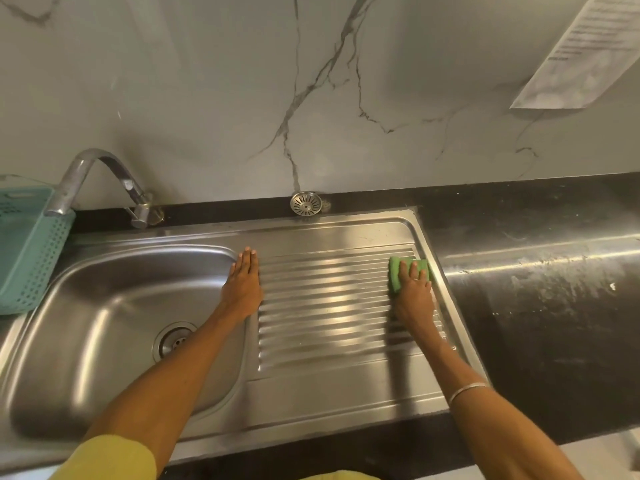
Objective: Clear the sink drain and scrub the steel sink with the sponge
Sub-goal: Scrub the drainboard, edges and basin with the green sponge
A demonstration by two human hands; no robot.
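Marble-veined wall (pixel 207 98) fills the top of your view, and on it, far right, hangs a printed sheet of paper (pixel 568 46), text too blurred to read. Below runs the dark table (pixel 540 271), streaked with pale residue on its right side. Set into it is the steel sink (pixel 311 403): deep basin on the left, ribbed draining board (pixel 329 299) on the right. A teal perforated basket (pixel 27 251) sits at the basin's left edge, tilted, its corner over the rim. The curved tap (pixel 90 174) rises behind the basin and arcs left towards that basket.

Now your arms. Your left hand (pixel 242 285) lies flat, fingers straight and together, pressed on the strip of steel between basin and ribs, holding nothing. Your right hand (pixel 414 296) is at the far right end of the ribs, fingers spread over the green sponge (pixel 394 271) and pressing it onto the steel; a thin bangle (pixel 467 389) rings that forearm, and a yellow sleeve (pixel 114 459) shows at lower left.

Down in the basin, the drain (pixel 173 341) sits open, partly covered by your left forearm. Its round strainer (pixel 306 203) is out, resting on the table against the wall behind the draining board.
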